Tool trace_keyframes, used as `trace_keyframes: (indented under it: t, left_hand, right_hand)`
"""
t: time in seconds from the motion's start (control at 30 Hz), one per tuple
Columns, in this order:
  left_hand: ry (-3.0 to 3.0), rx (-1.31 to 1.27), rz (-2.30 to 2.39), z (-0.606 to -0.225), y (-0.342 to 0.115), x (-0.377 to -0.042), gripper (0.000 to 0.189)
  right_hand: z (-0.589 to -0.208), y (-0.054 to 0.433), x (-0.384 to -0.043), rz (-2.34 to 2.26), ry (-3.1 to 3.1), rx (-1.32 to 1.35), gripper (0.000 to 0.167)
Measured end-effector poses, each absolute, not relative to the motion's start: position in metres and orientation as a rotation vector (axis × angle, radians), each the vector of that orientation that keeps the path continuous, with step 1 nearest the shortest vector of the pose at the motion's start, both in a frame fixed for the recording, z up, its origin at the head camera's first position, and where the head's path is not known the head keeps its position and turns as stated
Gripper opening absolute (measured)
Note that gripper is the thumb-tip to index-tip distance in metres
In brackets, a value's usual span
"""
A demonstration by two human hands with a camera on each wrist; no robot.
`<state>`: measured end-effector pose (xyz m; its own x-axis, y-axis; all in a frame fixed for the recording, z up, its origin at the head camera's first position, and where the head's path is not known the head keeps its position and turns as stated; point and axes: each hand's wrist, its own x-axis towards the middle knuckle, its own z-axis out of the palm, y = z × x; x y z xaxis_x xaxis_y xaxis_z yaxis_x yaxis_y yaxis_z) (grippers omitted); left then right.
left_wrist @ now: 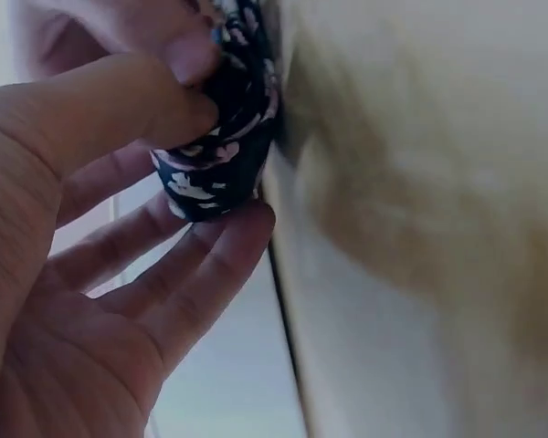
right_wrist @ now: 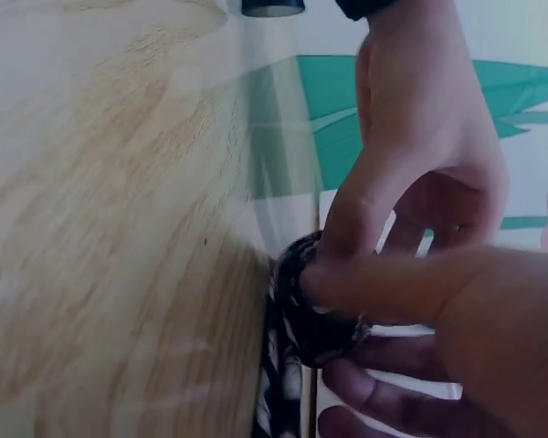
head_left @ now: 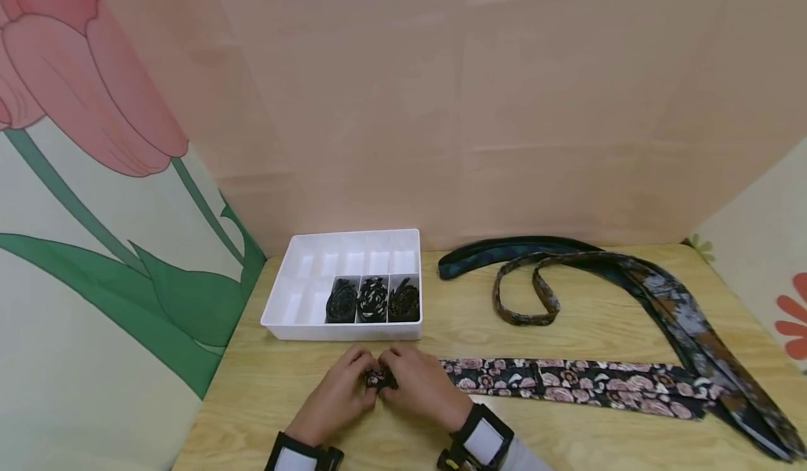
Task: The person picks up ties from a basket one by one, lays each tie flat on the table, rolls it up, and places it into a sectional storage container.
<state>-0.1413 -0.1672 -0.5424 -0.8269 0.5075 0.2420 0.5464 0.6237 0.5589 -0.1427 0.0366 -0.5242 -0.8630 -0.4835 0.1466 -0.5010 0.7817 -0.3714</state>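
A dark necktie (head_left: 605,383) with pink roses lies stretched along the table, its left end wound into a small roll (left_wrist: 215,164). My left hand (head_left: 337,394) grips the left side of that roll, with the thumb on its flat face and fingertips under the curve. From the other side my right hand (head_left: 419,383) holds the same roll between thumb and fingers. In the right wrist view, the roll (right_wrist: 315,315) stands on edge at the tabletop, and the flat length of tie runs away from it. Part of the roll is hidden behind the fingers.
Just beyond my hands stands a white divided box (head_left: 340,332). Three dark rolled ties (head_left: 373,301) fill compartments at its front right. Two more neckties lie curved at the right: a brown-grey floral one (head_left: 687,310) over a dark green-blue one (head_left: 479,257). Their ends overlap the rose tie's right end.
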Motion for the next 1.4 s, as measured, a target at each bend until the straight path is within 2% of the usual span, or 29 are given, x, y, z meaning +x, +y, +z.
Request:
trace_keyframes:
  t: [0.23, 0.33, 0.53, 0.73, 1.03, 1.4]
  left_hand:
    - [-2.810, -0.924, -0.946, -0.542, -0.164, -0.142, 0.042]
    - [-2.799, -0.951, -0.946, -0.543, -0.163, -0.143, 0.039]
    - [-2.816, -0.931, -1.003, -0.541, -0.159, -0.144, 0.043]
    - [-2.815, -0.964, -1.003, -0.537, -0.153, -0.144, 0.032]
    - [-2.803, -1.062, -0.902, -0.539, -0.147, -0.146, 0.032]
    - [-2.803, -1.122, -0.800, -0.539, -0.141, -0.146, 0.034]
  right_hand:
    - [-0.528, 0.047, -0.145, 0.739, -2.914, 0.775, 0.035]
    - [-0.530, 0.051, -0.147, 0.770, -2.928, 0.775, 0.038]
    - [-0.533, 0.056, -0.144, 0.806, -2.926, 0.720, 0.036]
    - [-0.534, 0.061, -0.140, 0.801, -2.928, 0.705, 0.042]
    - [-0.533, 0.071, -0.135, 0.769, -2.945, 0.689, 0.048]
    - [-0.533, 0.078, -0.131, 0.791, -2.905, 0.711, 0.040]
